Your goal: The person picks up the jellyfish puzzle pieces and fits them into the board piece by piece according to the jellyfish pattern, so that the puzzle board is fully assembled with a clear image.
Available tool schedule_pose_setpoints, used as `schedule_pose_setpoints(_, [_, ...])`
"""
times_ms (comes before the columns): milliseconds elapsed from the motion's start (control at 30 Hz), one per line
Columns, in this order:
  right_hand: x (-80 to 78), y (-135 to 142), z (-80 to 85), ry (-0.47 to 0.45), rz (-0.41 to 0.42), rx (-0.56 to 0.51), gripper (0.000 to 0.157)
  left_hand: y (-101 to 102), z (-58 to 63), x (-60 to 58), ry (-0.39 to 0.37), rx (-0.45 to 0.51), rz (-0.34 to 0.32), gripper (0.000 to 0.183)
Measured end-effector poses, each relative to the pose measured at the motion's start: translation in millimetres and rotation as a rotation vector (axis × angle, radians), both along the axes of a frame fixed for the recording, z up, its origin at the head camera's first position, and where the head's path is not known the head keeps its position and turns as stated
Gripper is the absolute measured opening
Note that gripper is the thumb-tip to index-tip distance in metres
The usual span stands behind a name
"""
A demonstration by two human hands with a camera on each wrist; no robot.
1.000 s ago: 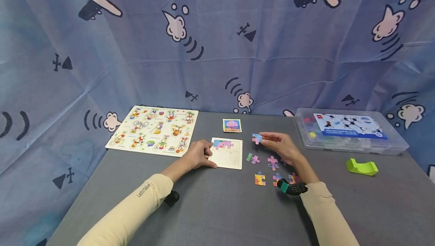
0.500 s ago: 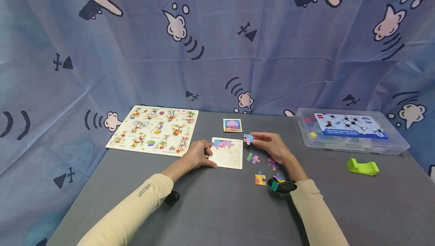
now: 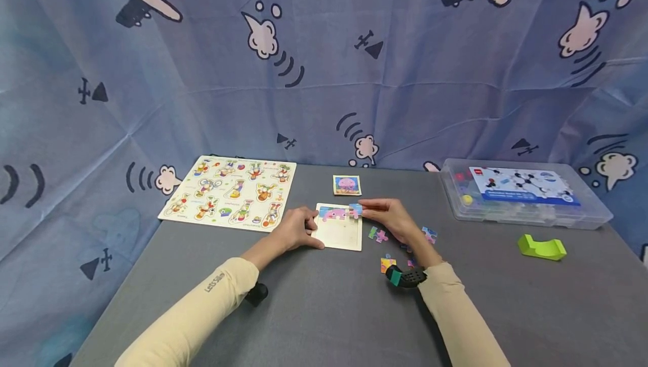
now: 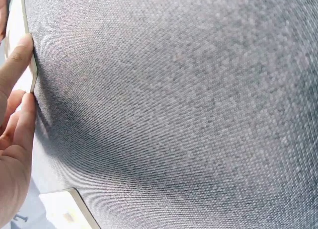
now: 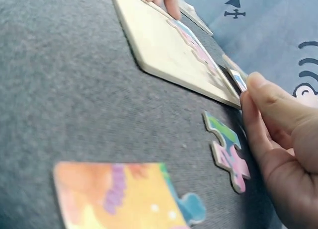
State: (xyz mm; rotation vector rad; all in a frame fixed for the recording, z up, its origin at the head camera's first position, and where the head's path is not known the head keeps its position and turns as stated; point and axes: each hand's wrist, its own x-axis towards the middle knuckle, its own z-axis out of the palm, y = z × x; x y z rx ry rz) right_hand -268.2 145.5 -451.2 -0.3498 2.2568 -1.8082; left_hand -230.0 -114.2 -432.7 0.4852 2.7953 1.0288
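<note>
A square wooden puzzle tray (image 3: 338,238) lies on the grey table, with joined pink-and-blue pieces (image 3: 332,213) along its far left edge. My left hand (image 3: 293,228) grips the tray's left side, thumb at the near corner and fingers at the far one. Between thumb and fingers my right hand (image 3: 392,219) pinches a blue-and-pink jigsaw piece (image 3: 356,210) over the tray's far right corner. In the right wrist view that piece is seen edge-on at the tray's rim. Loose on the table near my right hand are a green-and-pink piece (image 5: 228,152) and a yellow piece (image 5: 124,194).
A small picture card (image 3: 346,185) with a pink octopus lies beyond the tray. To the left is a large pegless picture board (image 3: 233,192). At right stand a clear plastic case (image 3: 526,193) and a green curved block (image 3: 541,247). Another loose piece (image 3: 429,235) lies beside my right wrist.
My right hand has moved left with the jigsaw piece, from beside the tray to over its far right corner. My left hand has stayed on the tray.
</note>
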Motion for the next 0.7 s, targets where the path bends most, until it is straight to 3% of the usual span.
schedule_pose_setpoints(433, [4.9, -10, 1.1, 0.137, 0.002, 0.118, 0.029, -1, -0.9, 0.1, 0.023, 0.024, -0.009, 0.034])
schedule_pose_setpoints(700, [3.5, -13, 2.7, 0.173, 0.013, 0.179, 0.027, -3, -1.7, 0.0, 0.042, 0.053, -0.033, 0.033])
